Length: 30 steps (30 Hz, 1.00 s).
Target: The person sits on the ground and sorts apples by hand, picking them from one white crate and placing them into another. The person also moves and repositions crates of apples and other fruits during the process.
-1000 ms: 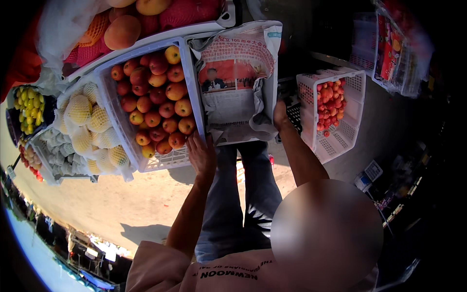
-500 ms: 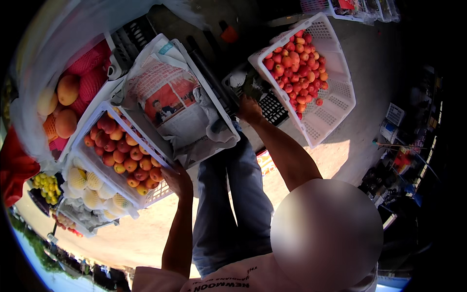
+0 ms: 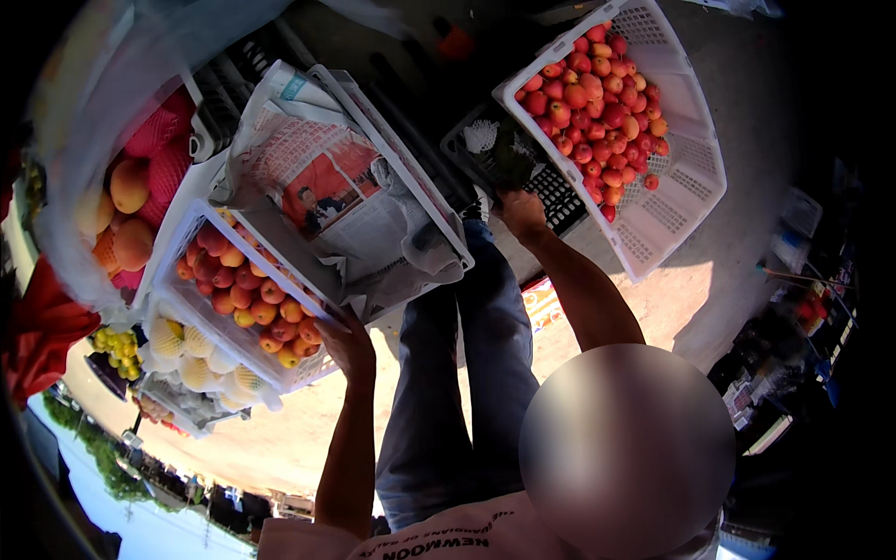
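Observation:
My left hand (image 3: 349,342) is closed on the near corner of a white plastic crate (image 3: 425,287) lined with newspaper (image 3: 308,177). Beside that corner stands a white crate of red-yellow apples (image 3: 252,291). My right hand (image 3: 523,215) is closed at the near edge of a low black plastic crate (image 3: 551,201), fingers partly in shadow. In the black crate lie a white foam net (image 3: 481,136) and something dark green. A white perforated crate (image 3: 677,201) with many small red apples (image 3: 597,112) stands just beyond my right hand, tilted in view.
Mangoes (image 3: 131,187) and pink foam nets (image 3: 168,163) fill a box at the left. Netted pale fruit (image 3: 196,369) and green grapes (image 3: 117,350) lie nearer. Sheer plastic (image 3: 70,224) hangs at the upper left; a red cloth (image 3: 47,327) is below it.
The view has shifted, so the crates sit farther right. My right hand has moved right along with the black crate's edge. The left hand stays at the lined crate's corner.

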### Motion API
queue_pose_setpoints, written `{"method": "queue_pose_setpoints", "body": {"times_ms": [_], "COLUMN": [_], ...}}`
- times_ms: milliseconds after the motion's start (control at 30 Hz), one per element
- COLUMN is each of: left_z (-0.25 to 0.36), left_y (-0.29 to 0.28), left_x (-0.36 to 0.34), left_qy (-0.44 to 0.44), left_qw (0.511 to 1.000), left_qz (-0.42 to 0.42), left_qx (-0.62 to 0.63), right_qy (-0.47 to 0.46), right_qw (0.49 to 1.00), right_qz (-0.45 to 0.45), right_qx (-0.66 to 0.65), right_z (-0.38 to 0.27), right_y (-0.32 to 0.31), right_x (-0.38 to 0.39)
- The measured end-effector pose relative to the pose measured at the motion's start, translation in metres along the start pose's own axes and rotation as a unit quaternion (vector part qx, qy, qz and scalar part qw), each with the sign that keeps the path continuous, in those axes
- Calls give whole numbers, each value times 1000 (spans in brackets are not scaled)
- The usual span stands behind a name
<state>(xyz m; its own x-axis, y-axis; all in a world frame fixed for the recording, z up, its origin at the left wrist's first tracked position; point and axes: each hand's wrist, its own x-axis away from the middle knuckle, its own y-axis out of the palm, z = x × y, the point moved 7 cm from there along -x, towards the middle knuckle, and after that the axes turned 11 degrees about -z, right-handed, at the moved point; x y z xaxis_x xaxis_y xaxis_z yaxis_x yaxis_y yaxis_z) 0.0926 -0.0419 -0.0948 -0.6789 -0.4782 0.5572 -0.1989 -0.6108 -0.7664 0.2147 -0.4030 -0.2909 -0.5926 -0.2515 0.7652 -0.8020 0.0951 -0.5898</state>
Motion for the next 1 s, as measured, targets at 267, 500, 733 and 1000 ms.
{"method": "queue_pose_setpoints", "body": {"times_ms": [267,500,733,1000], "left_z": [8,5,8,4], "left_y": [2,2,-3,-1], "left_x": [-1,-4,-3,-4], "left_qy": [85,58,30,26], "left_qw": [995,998,998,998], "left_qz": [47,24,36,25], "left_qx": [-26,3,42,48], "right_qy": [68,237,29,-7], "right_qw": [994,970,979,901], "right_qz": [-57,-8,192,187], "right_qx": [62,58,-60,-391], "right_z": [89,204,88,-67], "right_y": [31,50,-27,-101], "right_x": [46,108,150,56]}}
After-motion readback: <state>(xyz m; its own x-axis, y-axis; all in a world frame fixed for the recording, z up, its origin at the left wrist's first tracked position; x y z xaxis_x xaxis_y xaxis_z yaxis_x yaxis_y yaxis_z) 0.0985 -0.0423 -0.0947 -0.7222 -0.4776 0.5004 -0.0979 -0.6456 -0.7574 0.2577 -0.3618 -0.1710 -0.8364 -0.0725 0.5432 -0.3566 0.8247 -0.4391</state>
